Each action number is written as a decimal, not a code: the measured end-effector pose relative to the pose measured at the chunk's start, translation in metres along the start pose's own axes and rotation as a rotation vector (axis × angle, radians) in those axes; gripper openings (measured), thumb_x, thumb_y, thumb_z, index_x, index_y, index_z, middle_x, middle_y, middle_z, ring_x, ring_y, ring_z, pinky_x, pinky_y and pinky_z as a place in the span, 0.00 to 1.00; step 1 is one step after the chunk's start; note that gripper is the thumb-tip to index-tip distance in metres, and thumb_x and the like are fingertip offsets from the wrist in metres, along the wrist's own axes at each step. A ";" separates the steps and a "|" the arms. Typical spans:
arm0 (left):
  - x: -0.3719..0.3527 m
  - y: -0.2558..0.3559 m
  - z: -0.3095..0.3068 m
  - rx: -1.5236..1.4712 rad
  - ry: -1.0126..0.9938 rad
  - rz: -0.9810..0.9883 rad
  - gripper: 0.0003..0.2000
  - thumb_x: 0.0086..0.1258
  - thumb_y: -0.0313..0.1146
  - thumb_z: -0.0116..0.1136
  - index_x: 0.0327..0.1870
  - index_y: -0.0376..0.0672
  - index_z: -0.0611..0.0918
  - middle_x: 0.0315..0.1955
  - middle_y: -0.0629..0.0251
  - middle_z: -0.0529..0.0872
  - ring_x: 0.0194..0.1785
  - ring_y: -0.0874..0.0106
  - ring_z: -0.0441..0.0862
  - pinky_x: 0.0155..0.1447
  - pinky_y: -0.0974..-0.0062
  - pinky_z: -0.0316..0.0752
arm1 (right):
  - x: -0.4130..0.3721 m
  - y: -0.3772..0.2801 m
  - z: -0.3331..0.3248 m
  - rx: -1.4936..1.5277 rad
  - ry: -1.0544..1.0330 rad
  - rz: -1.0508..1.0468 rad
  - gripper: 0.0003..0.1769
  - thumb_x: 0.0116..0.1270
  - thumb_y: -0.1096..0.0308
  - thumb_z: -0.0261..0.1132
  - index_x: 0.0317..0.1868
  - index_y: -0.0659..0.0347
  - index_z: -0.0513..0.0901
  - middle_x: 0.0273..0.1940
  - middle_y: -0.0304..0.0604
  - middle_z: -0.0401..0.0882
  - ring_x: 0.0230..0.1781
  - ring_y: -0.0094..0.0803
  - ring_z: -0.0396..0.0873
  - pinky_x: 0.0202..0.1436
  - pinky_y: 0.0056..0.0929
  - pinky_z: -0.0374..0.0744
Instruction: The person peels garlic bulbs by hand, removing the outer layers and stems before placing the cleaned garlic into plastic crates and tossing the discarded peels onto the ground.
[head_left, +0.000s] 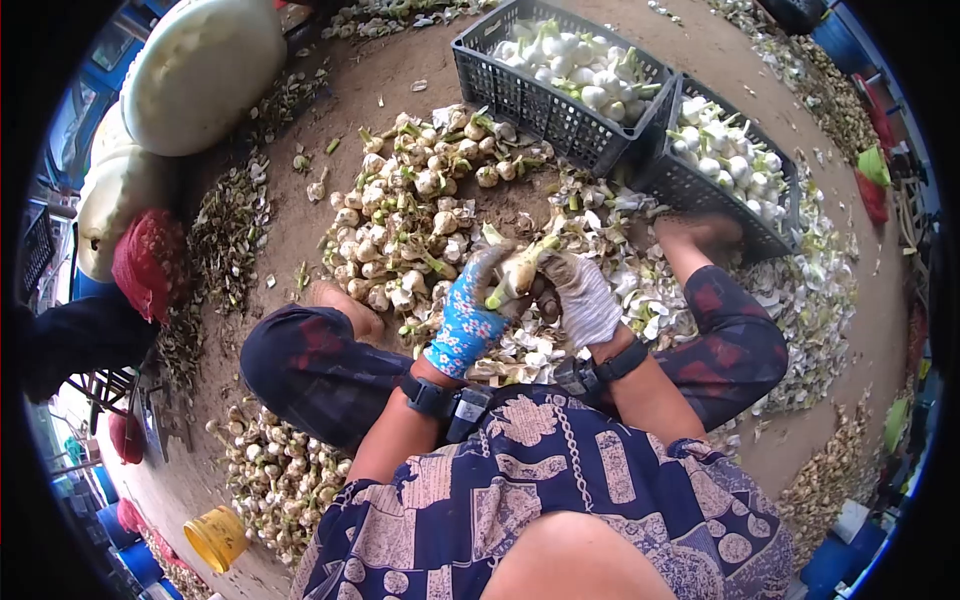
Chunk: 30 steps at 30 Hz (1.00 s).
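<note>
Between my two hands is a garlic bulb (522, 268) with a pale green stem. My left hand (474, 312), in a blue flowered glove soiled at the fingertips, is closed round it from the left. On the other side, my right hand (583, 295) in a whitish knitted glove has its fingers closed at the bulb's upper right; the fingertips are partly hidden. A heap of unpeeled garlic (400, 210) lies on the ground just beyond my left hand. Loose garlic skins (640, 290) are spread below and to the right of my hands.
Two black crates (555, 118) (715, 205) of white garlic stand ahead to the right. Another garlic pile (275, 475) lies behind my left knee, near a yellow bucket (216, 538). Large pale rounded objects (205, 75) and a red mesh bag (148, 265) are at the left.
</note>
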<state>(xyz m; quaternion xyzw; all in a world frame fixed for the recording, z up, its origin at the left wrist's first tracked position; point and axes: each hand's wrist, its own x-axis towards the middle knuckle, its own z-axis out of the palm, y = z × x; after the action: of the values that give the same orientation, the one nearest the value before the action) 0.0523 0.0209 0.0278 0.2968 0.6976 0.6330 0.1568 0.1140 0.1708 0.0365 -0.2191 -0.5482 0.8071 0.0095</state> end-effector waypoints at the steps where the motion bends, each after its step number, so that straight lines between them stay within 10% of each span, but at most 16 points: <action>1: -0.001 0.000 -0.001 0.129 0.006 0.070 0.32 0.50 0.22 0.68 0.60 0.41 0.70 0.54 0.59 0.75 0.59 0.66 0.73 0.63 0.70 0.67 | -0.002 -0.002 0.000 -0.107 0.026 -0.009 0.15 0.66 0.54 0.61 0.35 0.58 0.79 0.19 0.33 0.75 0.14 0.18 0.70 0.15 0.17 0.66; 10: -0.002 0.013 -0.016 0.329 0.013 0.203 0.26 0.51 0.25 0.67 0.54 0.40 0.74 0.48 0.55 0.79 0.52 0.61 0.78 0.57 0.70 0.72 | -0.012 -0.020 0.012 -0.476 -0.003 -0.052 0.10 0.69 0.63 0.57 0.35 0.60 0.78 0.18 0.33 0.72 0.12 0.17 0.68 0.12 0.17 0.65; 12: -0.001 0.029 -0.023 -0.246 -0.039 -0.406 0.25 0.57 0.37 0.67 0.54 0.39 0.73 0.46 0.57 0.80 0.46 0.63 0.80 0.51 0.71 0.76 | -0.010 -0.021 0.010 -0.150 -0.066 0.074 0.10 0.69 0.63 0.57 0.41 0.61 0.78 0.19 0.33 0.74 0.12 0.16 0.68 0.12 0.16 0.64; 14: -0.010 -0.010 -0.028 -1.468 -0.220 -0.551 0.31 0.61 0.54 0.60 0.55 0.36 0.71 0.41 0.58 0.81 0.40 0.71 0.81 0.42 0.76 0.80 | -0.006 -0.008 0.007 0.146 -0.218 0.177 0.18 0.63 0.61 0.63 0.49 0.64 0.75 0.25 0.33 0.77 0.13 0.12 0.68 0.14 0.10 0.62; 17: -0.008 -0.008 -0.019 -1.092 0.099 -0.671 0.27 0.66 0.54 0.55 0.54 0.38 0.73 0.39 0.59 0.82 0.38 0.71 0.80 0.39 0.78 0.77 | -0.005 -0.013 0.012 0.435 -0.250 0.201 0.19 0.63 0.61 0.63 0.49 0.65 0.75 0.26 0.34 0.78 0.13 0.13 0.68 0.13 0.10 0.62; 20: -0.010 -0.029 -0.022 0.195 0.395 -0.031 0.16 0.63 0.39 0.63 0.47 0.38 0.78 0.37 0.59 0.80 0.39 0.67 0.79 0.41 0.72 0.74 | -0.006 -0.021 0.011 -0.342 -0.145 0.019 0.14 0.66 0.61 0.58 0.42 0.63 0.80 0.22 0.31 0.77 0.15 0.13 0.68 0.16 0.13 0.64; 25: -0.001 -0.007 -0.032 -0.064 -0.192 -0.227 0.10 0.57 0.32 0.65 0.37 0.39 0.81 0.29 0.67 0.81 0.34 0.75 0.77 0.41 0.77 0.73 | -0.011 -0.058 0.007 -0.655 -0.484 0.168 0.16 0.65 0.59 0.59 0.40 0.66 0.81 0.21 0.41 0.76 0.17 0.26 0.73 0.21 0.27 0.70; 26: -0.002 -0.008 -0.028 -0.074 -0.231 -0.222 0.09 0.57 0.32 0.65 0.36 0.39 0.81 0.28 0.68 0.81 0.32 0.74 0.77 0.40 0.76 0.73 | -0.008 -0.055 0.005 -0.937 -0.520 -0.315 0.13 0.63 0.61 0.58 0.34 0.64 0.81 0.21 0.50 0.76 0.19 0.42 0.76 0.24 0.35 0.73; 30: -0.001 0.005 -0.029 -0.202 -0.369 -0.345 0.10 0.59 0.33 0.62 0.38 0.38 0.81 0.35 0.61 0.82 0.39 0.71 0.79 0.46 0.72 0.73 | 0.000 -0.050 -0.004 -1.505 -0.116 -0.220 0.11 0.55 0.63 0.60 0.28 0.63 0.78 0.25 0.55 0.77 0.28 0.50 0.79 0.34 0.43 0.77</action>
<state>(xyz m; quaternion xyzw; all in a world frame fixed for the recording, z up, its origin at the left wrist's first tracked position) 0.0367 -0.0021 0.0367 0.2666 0.6308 0.5985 0.4158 0.1042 0.1945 0.0796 -0.0680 -0.9687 0.2206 -0.0907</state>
